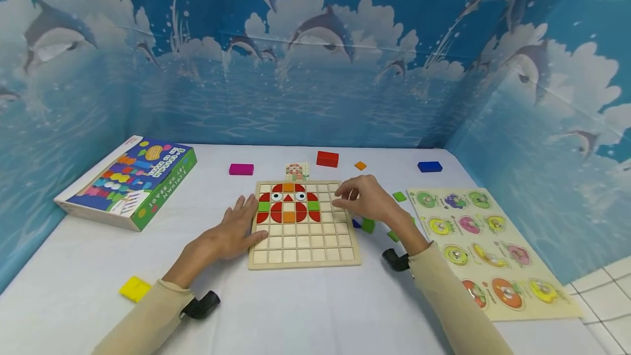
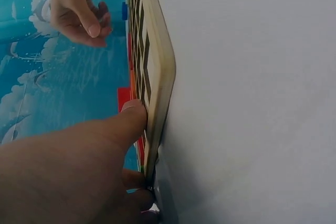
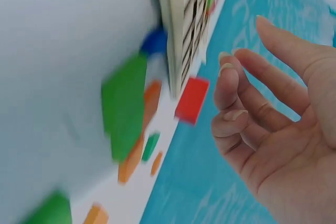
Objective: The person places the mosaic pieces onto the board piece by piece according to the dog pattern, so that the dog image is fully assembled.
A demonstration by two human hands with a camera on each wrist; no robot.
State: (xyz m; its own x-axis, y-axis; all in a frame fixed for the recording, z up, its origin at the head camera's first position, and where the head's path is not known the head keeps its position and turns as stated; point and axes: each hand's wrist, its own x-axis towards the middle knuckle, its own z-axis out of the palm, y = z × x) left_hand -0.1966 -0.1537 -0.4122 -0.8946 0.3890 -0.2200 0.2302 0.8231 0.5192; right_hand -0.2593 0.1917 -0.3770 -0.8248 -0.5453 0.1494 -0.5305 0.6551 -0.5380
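A square wooden grid board (image 1: 304, 256) lies flat on the white table. Red, orange, green, white and eye-marked tiles (image 1: 288, 201) form a face-like pattern in its upper rows. My left hand (image 1: 229, 234) rests along the board's left side with fingers extended, and its thumb (image 2: 134, 116) touches the face near the edge. Over the board's upper right side hovers my right hand (image 1: 367, 197). In the right wrist view its fingers (image 3: 268, 111) are loosely bent, the thumb stands apart from them, and nothing is between them.
Green tiles (image 1: 368, 225) and a blue piece (image 1: 356, 224) lie right of the board. Behind it are a pattern card (image 1: 298, 171), red block (image 1: 327, 159) and magenta block (image 1: 241, 169). A game box (image 1: 133, 179), yellow pieces (image 1: 135, 289) and fruit puzzle board (image 1: 485, 251) flank it.
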